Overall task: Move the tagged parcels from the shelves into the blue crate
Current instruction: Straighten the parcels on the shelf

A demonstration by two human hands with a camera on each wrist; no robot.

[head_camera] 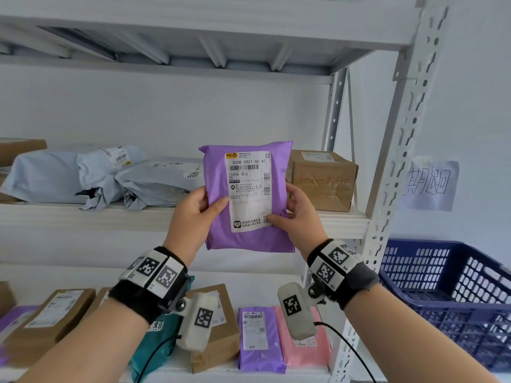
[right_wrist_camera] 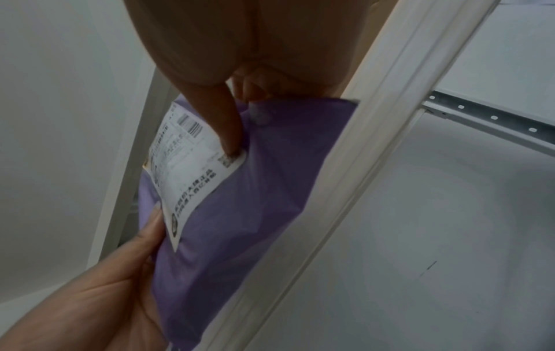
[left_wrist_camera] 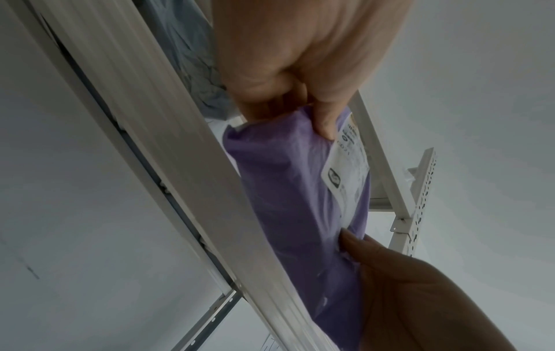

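While your left hand (head_camera: pixel 190 214) and right hand (head_camera: pixel 297 211) pinch its side edges, thumbs in front, the soft, crinkled purple parcel (head_camera: pixel 249 200) stands upright before the middle shelf's (head_camera: pixel 83 217) front edge; the slotted blue crate (head_camera: pixel 453 294) sits right of the shelves.

Matt crinkled purple plastic mailer (head_camera: pixel 249 230), smooth white paper label (head_camera: pixel 247 189); painted metal shelf frame (head_camera: pixel 409 128).
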